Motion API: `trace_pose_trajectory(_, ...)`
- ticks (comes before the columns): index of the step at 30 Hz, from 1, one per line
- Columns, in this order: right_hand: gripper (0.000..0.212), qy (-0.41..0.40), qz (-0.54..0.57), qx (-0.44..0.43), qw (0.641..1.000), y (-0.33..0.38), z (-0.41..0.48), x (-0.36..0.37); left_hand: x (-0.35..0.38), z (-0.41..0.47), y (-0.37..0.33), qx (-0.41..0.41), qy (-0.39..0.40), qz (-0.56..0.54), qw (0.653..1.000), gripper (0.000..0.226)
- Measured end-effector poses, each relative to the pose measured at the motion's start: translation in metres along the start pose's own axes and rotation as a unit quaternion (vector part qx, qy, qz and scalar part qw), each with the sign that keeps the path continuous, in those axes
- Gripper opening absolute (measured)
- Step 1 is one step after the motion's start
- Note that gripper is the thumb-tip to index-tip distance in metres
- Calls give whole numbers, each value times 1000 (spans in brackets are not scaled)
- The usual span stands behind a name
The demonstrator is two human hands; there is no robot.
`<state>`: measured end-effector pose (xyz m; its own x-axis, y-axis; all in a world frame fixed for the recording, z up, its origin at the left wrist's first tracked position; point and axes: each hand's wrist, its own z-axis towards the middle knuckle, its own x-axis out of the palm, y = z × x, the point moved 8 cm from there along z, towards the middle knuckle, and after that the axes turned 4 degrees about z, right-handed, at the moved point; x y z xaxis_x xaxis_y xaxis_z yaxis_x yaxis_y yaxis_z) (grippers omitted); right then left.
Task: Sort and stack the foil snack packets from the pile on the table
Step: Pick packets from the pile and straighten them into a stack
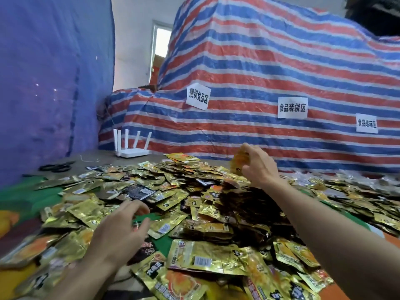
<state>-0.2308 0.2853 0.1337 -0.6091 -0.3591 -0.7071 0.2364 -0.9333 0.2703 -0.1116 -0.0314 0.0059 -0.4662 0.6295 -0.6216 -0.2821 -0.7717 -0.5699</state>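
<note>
A wide pile of gold foil snack packets covers the table, with some darker brown packets heaped in the middle. My right hand is raised above the far side of the pile and holds an orange-gold packet between its fingers. Low over the near left of the pile, my left hand hovers with its fingers spread and loosely bent, holding nothing. A large gold packet with a barcode lies at the front.
A white router with several antennas stands at the back left of the table, black scissors beside it. A red, white and blue striped tarp with paper labels rises behind the table. A blue sheet hangs on the left.
</note>
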Motion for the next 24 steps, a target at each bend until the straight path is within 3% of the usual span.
trace_pose_trajectory(3, 17, 164, -103, 36, 980, -6, -16, 35, -4, 2, 10, -18, -12, -9, 1000, 10)
trace_pose_trajectory(6, 12, 233, -119, 43, 964, 1, -23, 41, -7, 4, 21, -48, -8, -25, 998, 16)
trace_pose_trajectory(9, 18, 165, -134, 4, 977, 21, -20, 29, -13, 9, 28, -74, 24, -11, 997, 30)
trace_pose_trajectory(12, 25, 41, 48, -87, 994, 69, -40, 16, -28, 19, 40, -107, 65, 52, 991, 28)
trace_pose_trajectory(14, 24, 29, 121, -123, 985, 101, -61, 23, -44, 22, 52, -134, 83, 108, 982, 20)
trace_pose_trajectory(16, 19, 83, 132, -151, 976, 131, -80, 47, -58, 21, 63, -150, 102, 169, 969, 14)
trace_pose_trajectory(18, 16, 216, 108, -151, 959, 153, -98, 89, -65, 19, 73, -160, 134, 222, 952, 22)
trace_pose_trajectory(20, 41, 337, 55, -137, 930, 165, -115, 128, -60, 17, 85, -165, 193, 220, 942, 42)
trace_pose_trajectory(22, 55, 378, 23, -103, 920, 167, -123, 154, -53, 14, 96, -158, 246, 196, 936, 59)
trace_pose_trajectory(24, 63, 368, 31, -73, 926, 166, -118, 168, -48, 17, 104, -144, 262, 199, 933, 67)
